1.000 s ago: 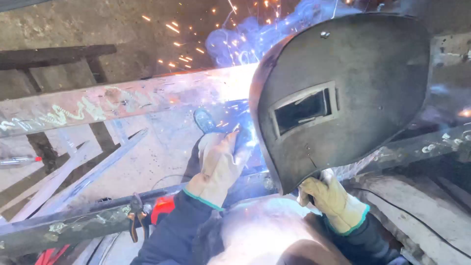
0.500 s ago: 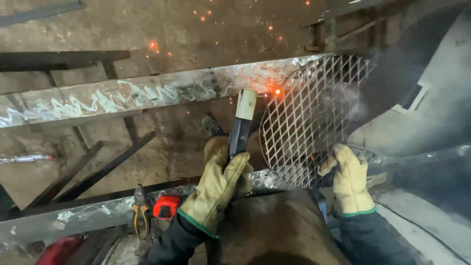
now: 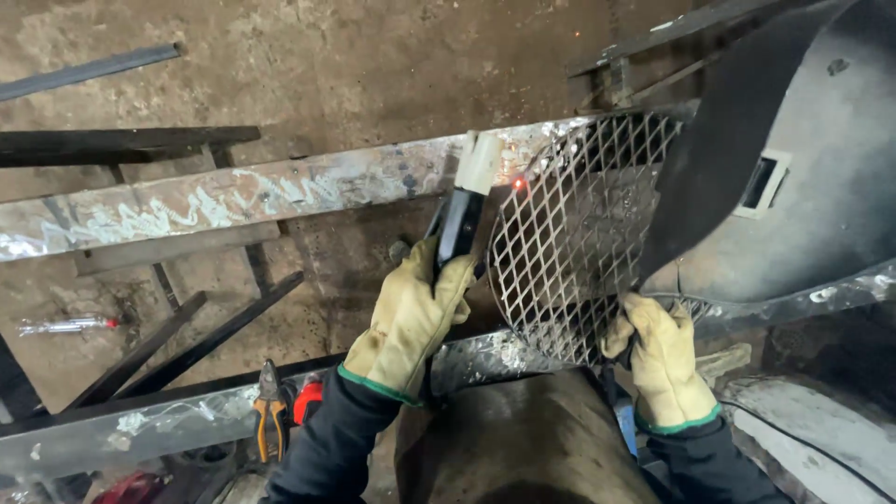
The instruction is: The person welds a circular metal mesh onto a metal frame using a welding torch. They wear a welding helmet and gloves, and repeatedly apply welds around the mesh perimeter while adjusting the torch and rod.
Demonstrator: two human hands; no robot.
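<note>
Left hand (image 3: 411,317) in a yellow leather glove with green cuff, clenched round the black handle of a welding electrode holder (image 3: 464,210); holder points up and away, its pale cream head sitting just beside the left edge of the mesh. Small orange glowing spot (image 3: 519,184) on the mesh edge right next to that head, where mesh meets the upper steel bar (image 3: 233,196). Right hand (image 3: 661,359), same kind of glove, grips the lower right rim of the expanded metal mesh (image 3: 579,243), fingers curled over the edge. Mesh is a rounded diamond-pattern sheet, standing tilted between the upper bar and the lower steel bar (image 3: 187,420); its bottom rests about at the lower bar, top edge touching the upper bar. Dark welding mask (image 3: 793,159) with a small rectangular window fills the upper right, partly over the mesh; can't tell what holds it up. Upper bar is scuffed, with pale chalky marks, running left to right slightly uphill. Pliers with orange handles (image 3: 269,411) lie against the lower bar, left of the left sleeve, a red object just beside them. Thin dark bars (image 3: 168,350) slant underneath between the two bars. A small clear tube-like item (image 3: 65,326) lies on the dirt floor (image 3: 373,56) at far left, well apart from both hands
</note>
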